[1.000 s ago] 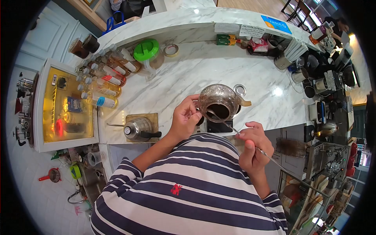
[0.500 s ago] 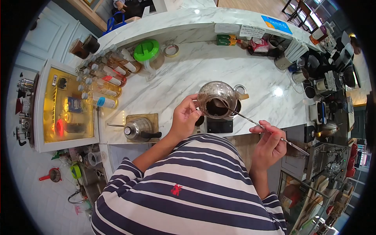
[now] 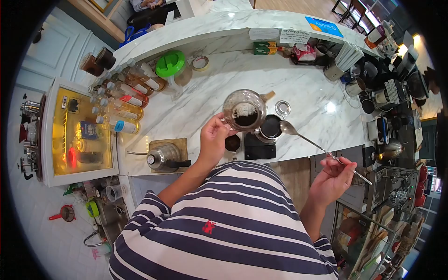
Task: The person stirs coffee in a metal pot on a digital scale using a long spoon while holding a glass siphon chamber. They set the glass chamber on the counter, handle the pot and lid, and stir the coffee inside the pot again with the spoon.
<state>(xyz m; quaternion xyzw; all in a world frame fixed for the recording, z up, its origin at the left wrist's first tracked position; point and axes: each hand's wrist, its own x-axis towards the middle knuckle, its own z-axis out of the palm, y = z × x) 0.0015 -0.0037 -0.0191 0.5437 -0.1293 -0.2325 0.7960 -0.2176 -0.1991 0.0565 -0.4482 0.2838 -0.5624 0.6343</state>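
My left hand point(image 3: 213, 140) grips the handle of a glass teapot point(image 3: 244, 109), which has dark contents at the bottom and a tan-tipped spout. A long twisted metal spoon point(image 3: 303, 137) is held near its far end by my right hand point(image 3: 332, 179), its bowl outside the pot. Just below the spoon's bowl and the teapot, a metal cup point(image 3: 270, 128) of dark liquid stands beside a black scale point(image 3: 260, 148). Left of the scale is a small cup point(image 3: 232, 143) with brown contents. Behind the metal cup lies a round metal lid point(image 3: 283, 108).
A steel kettle point(image 3: 163, 156) rests on a wooden board at the left. Several bottles point(image 3: 128, 112) and a green-lidded jug point(image 3: 170, 64) stand farther back. At the right are a straw holder point(image 3: 333, 71) and coffee equipment. A seated person point(image 3: 148, 3) is partly visible beyond the counter.
The spoon has come out of the teapot and moved right with my right hand. My left hand has tilted the teapot more upright and shifted it left, uncovering the metal cup.
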